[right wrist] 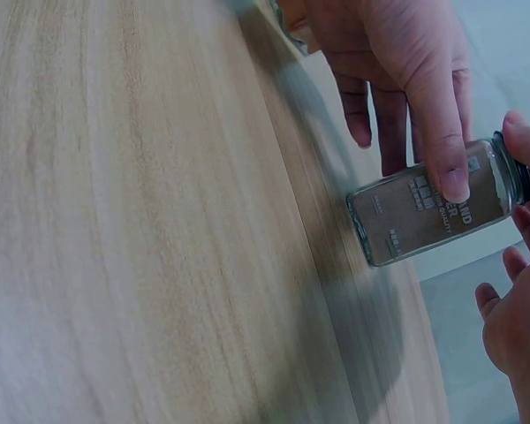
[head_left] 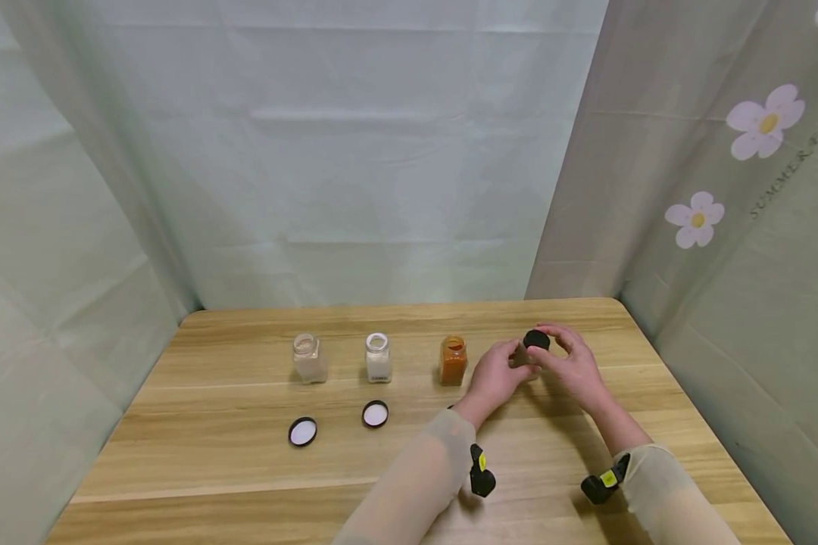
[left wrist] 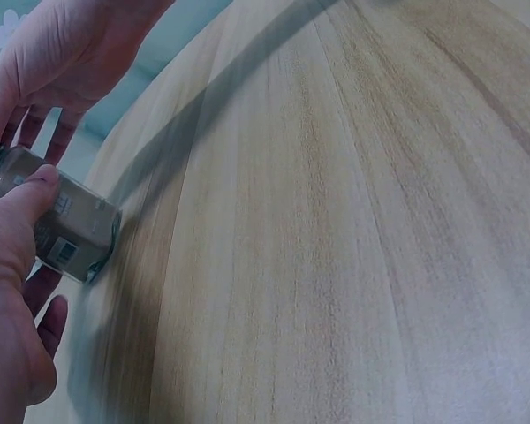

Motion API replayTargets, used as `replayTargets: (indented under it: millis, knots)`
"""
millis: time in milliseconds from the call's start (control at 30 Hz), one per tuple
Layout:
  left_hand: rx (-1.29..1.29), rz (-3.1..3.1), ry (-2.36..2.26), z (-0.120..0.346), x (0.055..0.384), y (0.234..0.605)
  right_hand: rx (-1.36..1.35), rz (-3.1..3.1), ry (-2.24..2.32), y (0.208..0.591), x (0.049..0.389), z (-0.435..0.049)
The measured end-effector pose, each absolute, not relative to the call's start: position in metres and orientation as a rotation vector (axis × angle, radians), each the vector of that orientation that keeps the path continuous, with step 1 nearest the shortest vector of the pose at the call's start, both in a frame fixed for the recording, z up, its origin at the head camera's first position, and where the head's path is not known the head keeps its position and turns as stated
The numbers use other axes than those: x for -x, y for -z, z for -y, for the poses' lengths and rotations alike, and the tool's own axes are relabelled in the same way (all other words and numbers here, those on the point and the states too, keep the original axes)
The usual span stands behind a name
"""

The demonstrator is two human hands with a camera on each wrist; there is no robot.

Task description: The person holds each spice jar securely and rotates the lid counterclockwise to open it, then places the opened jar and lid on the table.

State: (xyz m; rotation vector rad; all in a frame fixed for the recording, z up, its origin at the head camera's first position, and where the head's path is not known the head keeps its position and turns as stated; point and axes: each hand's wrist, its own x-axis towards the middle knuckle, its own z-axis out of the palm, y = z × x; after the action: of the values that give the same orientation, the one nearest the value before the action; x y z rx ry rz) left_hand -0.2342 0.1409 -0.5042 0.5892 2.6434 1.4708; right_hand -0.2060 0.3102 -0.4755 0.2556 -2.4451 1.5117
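Observation:
My left hand (head_left: 496, 378) grips the glass body of a square spice jar (right wrist: 428, 208), its thumb lying across the white printed label. The jar holds a grey-brown powder and is tilted in the wrist views. At its neck, my right hand (head_left: 576, 369) pinches the round black lid (head_left: 536, 340) between thumb and fingers. In the head view the hands hide most of the jar's body. Just left of my left hand stands a lidless jar of orange-red powder (head_left: 453, 367).
Further left stand two more lidless jars, one with white contents (head_left: 378, 362) and one with pale beige contents (head_left: 310, 362). Two black-rimmed lids lie white side up before them, a left lid (head_left: 303, 431) and a middle lid (head_left: 375, 414). Curtains enclose the wooden table (head_left: 245, 477).

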Motion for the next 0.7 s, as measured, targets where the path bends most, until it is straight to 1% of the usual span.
replayTargets:
  millis: [133,700]
  knots:
    - [-0.603,-2.643,-1.476,-0.1407,0.2351,0.5044,-0.27,2.44,-1.499,0.484,0.2109,-0.3152]
    - [-0.618,-2.655,-1.476,-0.1409,0.2343,0.505,-0.303,2.493,-1.605,0.4805,0.2074,-0.3176]
